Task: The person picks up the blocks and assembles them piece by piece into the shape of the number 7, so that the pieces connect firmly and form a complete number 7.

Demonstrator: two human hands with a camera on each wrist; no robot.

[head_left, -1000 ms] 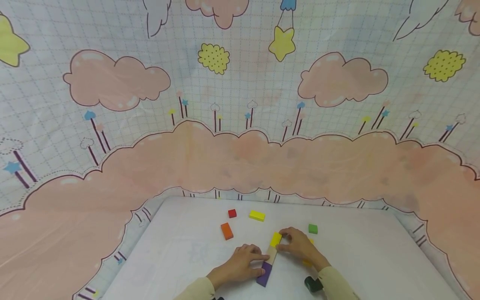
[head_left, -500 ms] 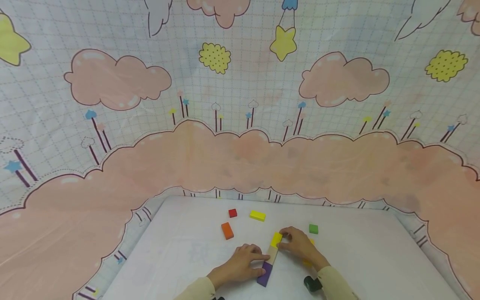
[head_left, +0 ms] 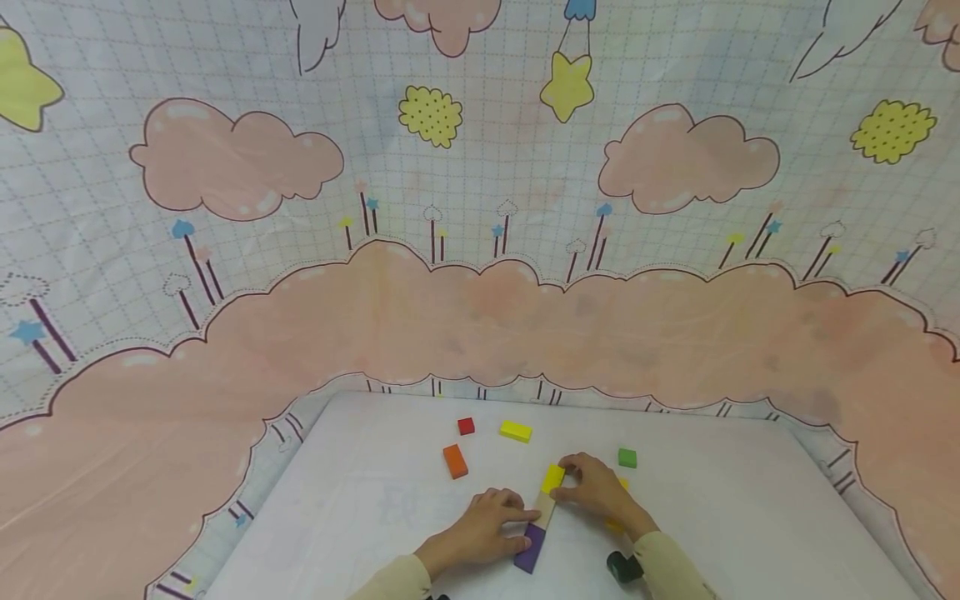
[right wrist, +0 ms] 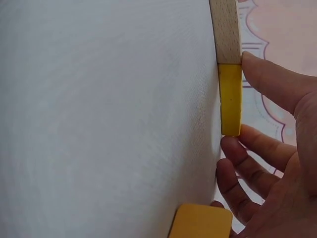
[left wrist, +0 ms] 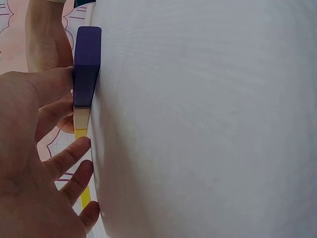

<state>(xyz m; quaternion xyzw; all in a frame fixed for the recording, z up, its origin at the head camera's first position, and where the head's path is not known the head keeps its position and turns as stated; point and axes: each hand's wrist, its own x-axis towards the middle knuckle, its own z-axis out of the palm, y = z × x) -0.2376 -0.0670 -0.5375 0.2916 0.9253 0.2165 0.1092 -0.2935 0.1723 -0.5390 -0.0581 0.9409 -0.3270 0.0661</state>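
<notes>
A purple block (head_left: 530,557), a plain wooden block (head_left: 545,507) and a yellow block (head_left: 552,477) lie end to end in a slanting row on the white table. My left hand (head_left: 482,528) rests along the row's left side. Its thumb touches the purple block and its index finger reaches the wooden one, with the other fingers spread on the cloth. At the row's far end, my right hand (head_left: 598,490) pinches the yellow block; in the right wrist view the thumb (right wrist: 270,79) sits near the joint with the wooden block, the index fingertip at the opposite end.
Farther back lie a red block (head_left: 466,426), an orange block (head_left: 455,461) and another yellow block (head_left: 515,431). A green block (head_left: 627,457) stands right of my right hand. An orange-yellow block (right wrist: 200,221) is partly hidden beneath my right forearm. A patterned cloth rises behind the table.
</notes>
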